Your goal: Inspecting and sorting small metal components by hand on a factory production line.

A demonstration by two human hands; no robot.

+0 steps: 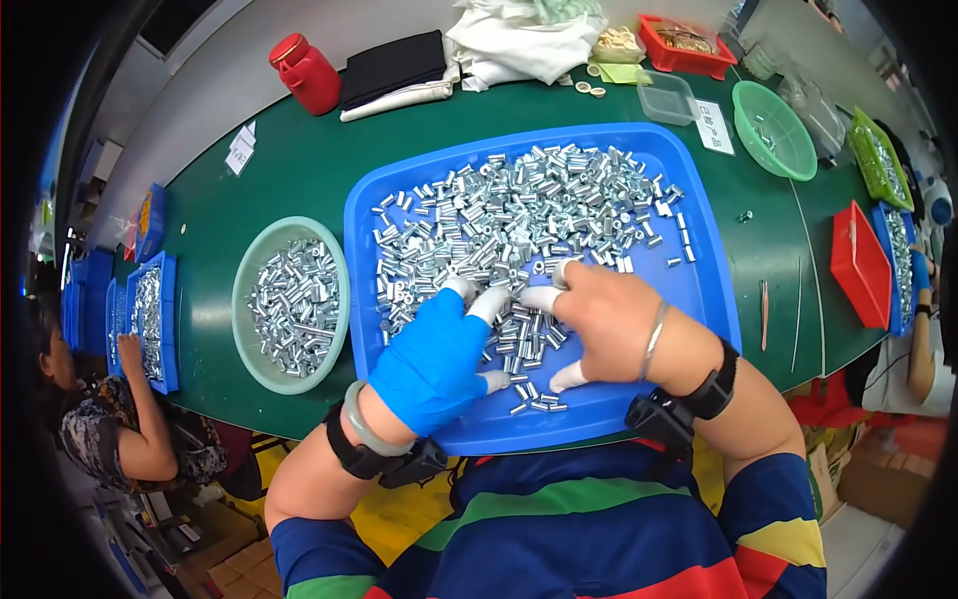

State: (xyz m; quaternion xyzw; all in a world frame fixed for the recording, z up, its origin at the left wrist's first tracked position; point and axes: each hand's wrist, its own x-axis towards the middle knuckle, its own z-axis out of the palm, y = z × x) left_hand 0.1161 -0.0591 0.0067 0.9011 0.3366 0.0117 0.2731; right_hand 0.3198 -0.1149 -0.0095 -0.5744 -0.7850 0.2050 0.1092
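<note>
Metal pcs (524,337) btwn L grip (429,364) & R grip (616,321) (blue tray (704,290)).

The cylinders (519,205) are shiny metal, the tray (703,304) smooth, glossy plastic.

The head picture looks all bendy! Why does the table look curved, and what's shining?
Head view: the wide fisheye lens bends the green table's edges; head view: bright glints come off the metal pieces in the blue tray.
</note>
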